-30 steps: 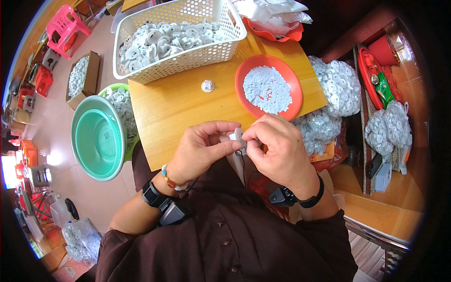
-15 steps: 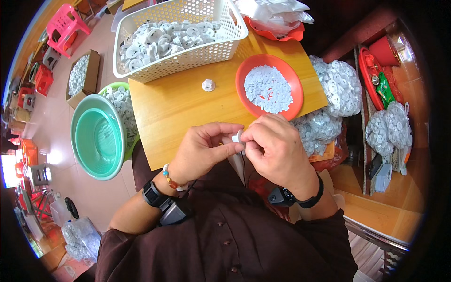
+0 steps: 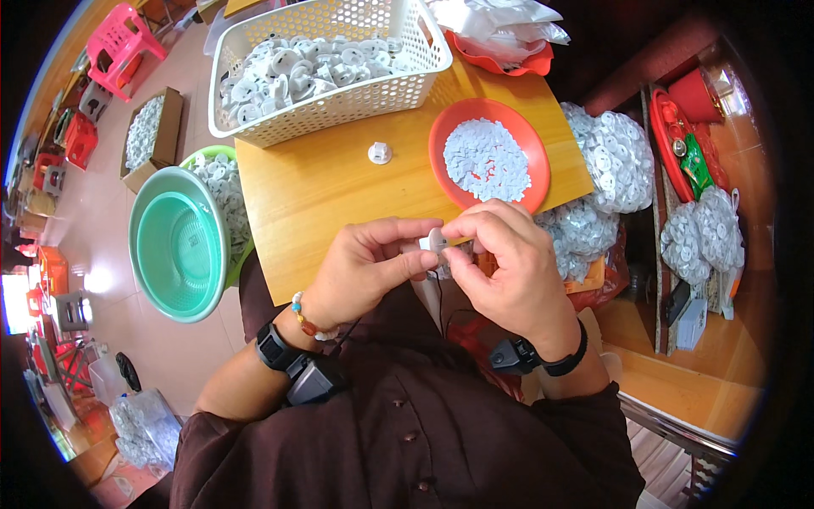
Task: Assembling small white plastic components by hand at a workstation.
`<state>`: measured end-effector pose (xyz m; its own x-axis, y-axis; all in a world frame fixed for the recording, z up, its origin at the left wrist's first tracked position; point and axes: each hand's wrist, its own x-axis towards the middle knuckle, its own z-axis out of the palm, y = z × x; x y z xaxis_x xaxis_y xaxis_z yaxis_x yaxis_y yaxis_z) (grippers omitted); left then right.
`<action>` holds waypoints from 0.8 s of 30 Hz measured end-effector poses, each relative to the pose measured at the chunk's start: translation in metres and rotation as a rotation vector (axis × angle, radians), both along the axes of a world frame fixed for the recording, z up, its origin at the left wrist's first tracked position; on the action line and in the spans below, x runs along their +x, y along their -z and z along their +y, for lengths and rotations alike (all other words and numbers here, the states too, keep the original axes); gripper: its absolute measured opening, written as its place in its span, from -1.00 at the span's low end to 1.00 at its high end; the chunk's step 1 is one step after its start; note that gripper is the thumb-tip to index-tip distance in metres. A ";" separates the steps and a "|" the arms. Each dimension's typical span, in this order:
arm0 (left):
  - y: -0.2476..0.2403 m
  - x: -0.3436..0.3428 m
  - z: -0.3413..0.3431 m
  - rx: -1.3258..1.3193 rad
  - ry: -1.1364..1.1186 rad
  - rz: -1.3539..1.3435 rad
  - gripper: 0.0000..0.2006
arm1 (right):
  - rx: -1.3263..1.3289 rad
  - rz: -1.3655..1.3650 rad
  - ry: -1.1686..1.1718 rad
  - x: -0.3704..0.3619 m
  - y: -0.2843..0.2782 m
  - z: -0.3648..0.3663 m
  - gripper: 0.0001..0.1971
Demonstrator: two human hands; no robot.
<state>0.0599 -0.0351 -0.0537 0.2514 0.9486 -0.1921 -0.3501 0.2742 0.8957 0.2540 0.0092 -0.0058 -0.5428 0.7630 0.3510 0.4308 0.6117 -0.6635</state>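
I see both hands pinched shut on small white part (image 3: 435, 238) at wooden board (image 3: 339, 195) edge: L hand (image 3: 370, 267) steadies, R hand (image 3: 509, 271) fingertips press. Advise: keep part square, even pressure.

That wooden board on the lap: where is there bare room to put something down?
The wooden board is bare between the white plastic basket, the orange round plate and the left hand, apart from one small white part. The far edge is crowded by basket and plate.
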 end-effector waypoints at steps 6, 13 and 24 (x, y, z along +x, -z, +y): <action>-0.001 0.001 0.001 0.000 0.014 -0.006 -0.64 | 0.146 -0.068 -0.031 0.000 -0.001 0.001 -0.84; -0.003 0.002 -0.001 0.033 0.024 0.001 -0.65 | 0.206 -0.129 -0.056 0.000 0.005 0.001 -0.84; -0.004 0.000 0.001 0.030 0.074 -0.070 -0.65 | 0.181 -0.133 -0.075 0.005 -0.004 0.006 -0.84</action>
<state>0.0595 -0.0341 -0.0495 0.3327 0.9321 -0.1433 -0.3921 0.2749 0.8779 0.2594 0.0153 -0.0015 -0.6461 0.6500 0.4002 0.4561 0.7491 -0.4803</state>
